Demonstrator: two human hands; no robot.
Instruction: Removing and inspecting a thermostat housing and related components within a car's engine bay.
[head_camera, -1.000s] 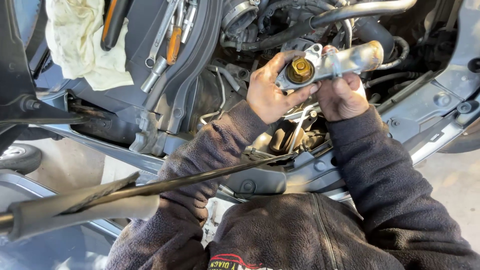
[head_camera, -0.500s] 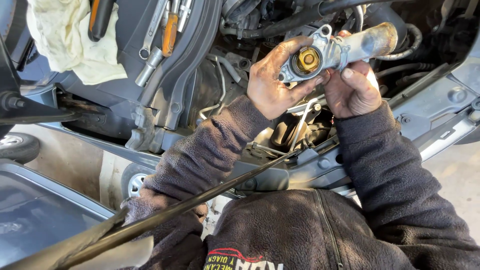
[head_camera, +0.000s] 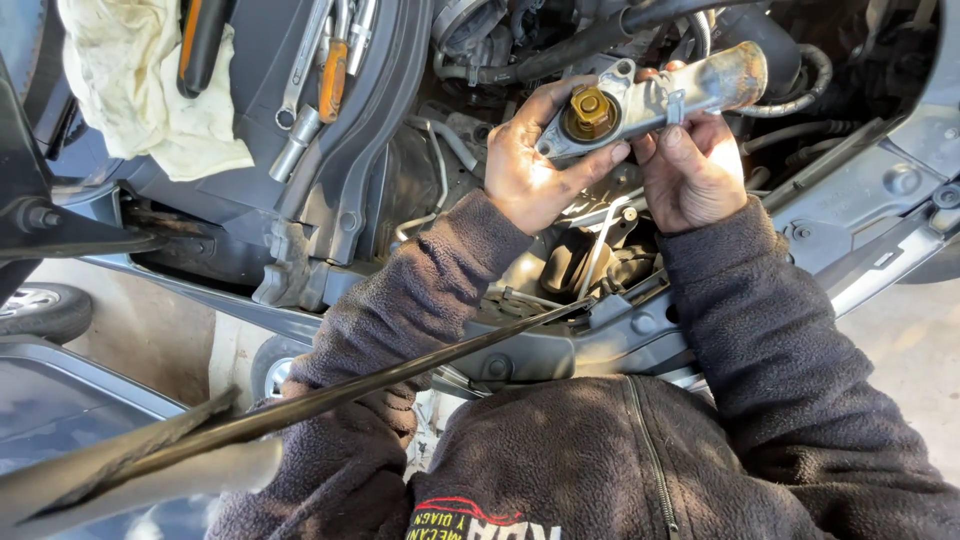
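Over engine bay (head_camera: 560, 260): left hand (head_camera: 535, 165), right hand (head_camera: 690, 170) fingers closed round metal cylinder (head_camera: 660, 100); brass cap (head_camera: 590, 105) inside flange.

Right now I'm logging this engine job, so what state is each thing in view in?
Metal part: lifted above the engine bay, held at both ends, rusty at its right end.
Brass fitting: seated in the part's flange, facing the camera.
Left hand: gripping the flange end.
Right hand: gripping the part from below.
Rag: crumpled, stained, lying on the cowl.
Wrenches: lying loose beside the rag.
Prop rod: slanted across the view.
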